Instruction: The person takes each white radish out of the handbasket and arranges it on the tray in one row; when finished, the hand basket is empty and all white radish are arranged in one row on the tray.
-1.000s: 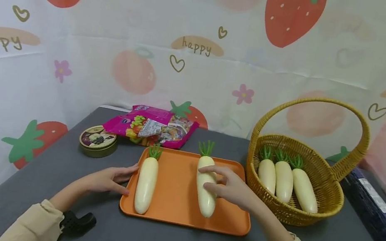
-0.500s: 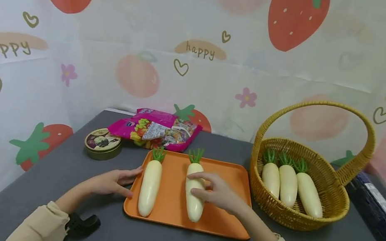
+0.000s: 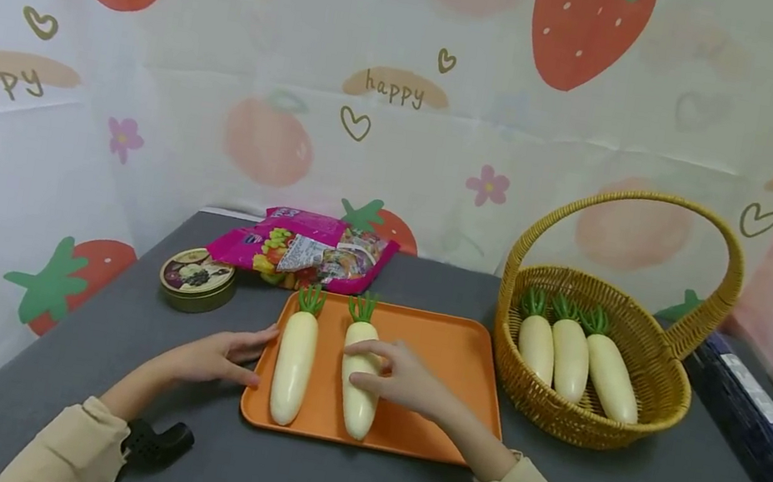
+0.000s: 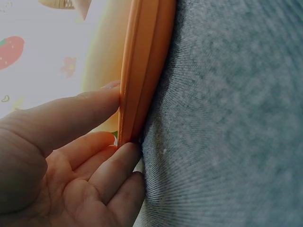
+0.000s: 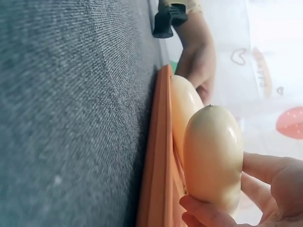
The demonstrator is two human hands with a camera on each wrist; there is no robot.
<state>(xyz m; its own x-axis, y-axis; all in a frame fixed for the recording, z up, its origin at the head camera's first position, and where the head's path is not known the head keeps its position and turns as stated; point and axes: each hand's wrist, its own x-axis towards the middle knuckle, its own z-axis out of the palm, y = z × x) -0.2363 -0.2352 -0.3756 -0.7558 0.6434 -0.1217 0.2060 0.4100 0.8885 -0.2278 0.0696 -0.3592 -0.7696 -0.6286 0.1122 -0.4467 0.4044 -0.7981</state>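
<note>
An orange tray [image 3: 425, 382] lies on the table, carrying one white radish [image 3: 293, 370] along its left side, green leaves pointing away. My right hand [image 3: 403, 378] grips a second white radish [image 3: 359, 388] between thumb and fingers, just right of the first. In the right wrist view, this held radish [image 5: 210, 156] shows its blunt end, the fingers on its sides; whether it touches the tray cannot be told. At the tray's left rim rests my left hand [image 3: 216, 356], thumb and fingers spread along it. The left wrist view shows those fingertips against the tray's rim [image 4: 144, 61].
A wicker basket [image 3: 667, 408] with a tall handle stands right of the tray, holding three white radishes [image 3: 569, 363]. Behind the tray lie a pink snack bag [image 3: 309, 250] and a round tin [image 3: 197, 278]. A dark blue long object [image 3: 764, 444] lies at the far right.
My right hand has moved left across the tray with its radish, bringing it closer to the other one. The left hand has stayed at the tray's rim.
</note>
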